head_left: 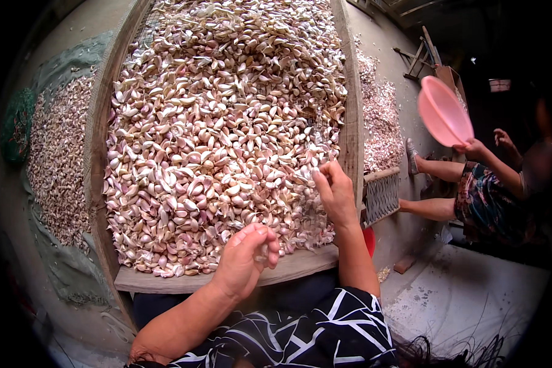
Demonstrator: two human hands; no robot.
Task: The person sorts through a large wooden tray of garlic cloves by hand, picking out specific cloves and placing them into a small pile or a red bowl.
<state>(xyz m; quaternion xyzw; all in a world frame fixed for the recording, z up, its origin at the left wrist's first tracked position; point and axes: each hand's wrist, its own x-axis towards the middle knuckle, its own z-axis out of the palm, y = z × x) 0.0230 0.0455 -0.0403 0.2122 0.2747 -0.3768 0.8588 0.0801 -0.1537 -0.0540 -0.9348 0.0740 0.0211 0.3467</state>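
A wooden-framed mesh tray (pixel 187 283) spreads out before me, heaped with loose garlic cloves (pixel 221 132) in white and pinkish skins. Over its near edge, my left hand (pixel 246 254) is raised with its fingers curled inward; what it holds, if anything, is too small to name. Farther right, by the tray's right side board, my right hand (pixel 336 191) has thumb and forefinger drawn together in a pinch above the cloves. Whatever lies between those fingertips I cannot make out. Some mesh shows through thinner patches of cloves near the right hand.
Smaller cloves cover a green sheet (pixel 61 264) on the floor at left, beside a green net bag (pixel 16 126). More cloves (pixel 380 132) lie right of the tray. There, another person holds a pink basin (pixel 441 113). A red container (pixel 369 241) shows below my right forearm.
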